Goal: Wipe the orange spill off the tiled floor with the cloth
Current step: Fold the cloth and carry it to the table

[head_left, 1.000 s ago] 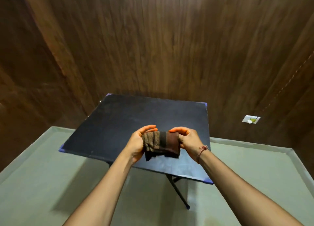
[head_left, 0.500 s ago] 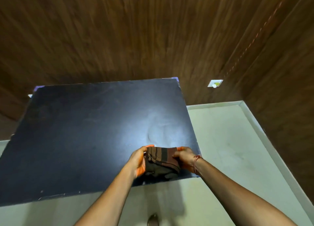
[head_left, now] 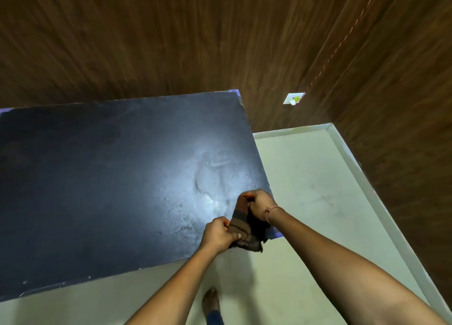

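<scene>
Head view: I judge that wiping has not begun. The cloth (head_left: pixel 244 227) is off the floor, held above the near right corner of the table (head_left: pixel 97 178). The left hand (head_left: pixel 217 234) grips its near end and the right hand (head_left: pixel 259 202) pinches its far end. On the tiled floor (head_left: pixel 305 173) I make out only faint marks, no clear orange spill. Half a second ago the hands sat side by side; now they sit diagonally, the cloth turned with them.

A thin reddish thread bracelet (head_left: pixel 270 211) circles the right hand's (head_left: pixel 260 202) wrist; forearms are bare; a dark blue trouser leg (head_left: pixel 215 318) ends above a foot (head_left: pixel 211 300).
</scene>
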Demonstrator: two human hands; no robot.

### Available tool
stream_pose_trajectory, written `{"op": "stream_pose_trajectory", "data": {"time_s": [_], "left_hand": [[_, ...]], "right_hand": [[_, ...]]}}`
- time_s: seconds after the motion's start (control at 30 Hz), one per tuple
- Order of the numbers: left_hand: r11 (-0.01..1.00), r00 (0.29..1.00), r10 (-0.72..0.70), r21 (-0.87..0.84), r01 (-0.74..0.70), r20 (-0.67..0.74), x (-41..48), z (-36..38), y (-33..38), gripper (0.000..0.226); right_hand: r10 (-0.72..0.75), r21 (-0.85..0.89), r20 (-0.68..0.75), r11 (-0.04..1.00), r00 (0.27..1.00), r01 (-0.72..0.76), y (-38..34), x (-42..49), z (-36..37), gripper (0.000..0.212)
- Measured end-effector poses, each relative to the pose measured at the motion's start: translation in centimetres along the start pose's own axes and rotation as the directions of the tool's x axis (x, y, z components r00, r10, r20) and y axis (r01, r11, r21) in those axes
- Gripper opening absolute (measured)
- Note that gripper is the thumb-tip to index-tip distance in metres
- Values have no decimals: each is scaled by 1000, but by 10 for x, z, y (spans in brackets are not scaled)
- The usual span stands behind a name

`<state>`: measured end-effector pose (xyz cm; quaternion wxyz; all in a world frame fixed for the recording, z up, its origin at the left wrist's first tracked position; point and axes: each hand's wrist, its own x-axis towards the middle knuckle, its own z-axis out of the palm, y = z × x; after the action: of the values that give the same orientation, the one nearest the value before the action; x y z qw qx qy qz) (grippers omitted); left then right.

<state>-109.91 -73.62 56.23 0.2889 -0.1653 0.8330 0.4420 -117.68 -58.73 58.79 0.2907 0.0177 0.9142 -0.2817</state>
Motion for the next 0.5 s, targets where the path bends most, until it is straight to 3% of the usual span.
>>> {"op": "stream_pose_trajectory", "data": {"time_s": [0.1,0.17,0.3,0.4,0.5], "left_hand": [[992,999,-29,122,31,-21,-3,5,-2,32],[978,997,-30,205,43,-68,-7,5,-1,37],[984,982,86,170,-57,-167,-5,1,0,31],[983,985,124,150,-106,-121,0,6,2,41],[986,984,115,139,-97,-133,1,12,4,38]], "right_hand": [[-107,-135,1,985,994,106,-14,5,4,45],[-119,-101,-115,989,986,108,-14,-2,8,42],[160,116,-340,985,927,-128,20,-31,16,32],[298,228,-267,943,916,-240,38,-47,27,32],[318,333,-218,913,923,-236,37,-44,32,30]]}}
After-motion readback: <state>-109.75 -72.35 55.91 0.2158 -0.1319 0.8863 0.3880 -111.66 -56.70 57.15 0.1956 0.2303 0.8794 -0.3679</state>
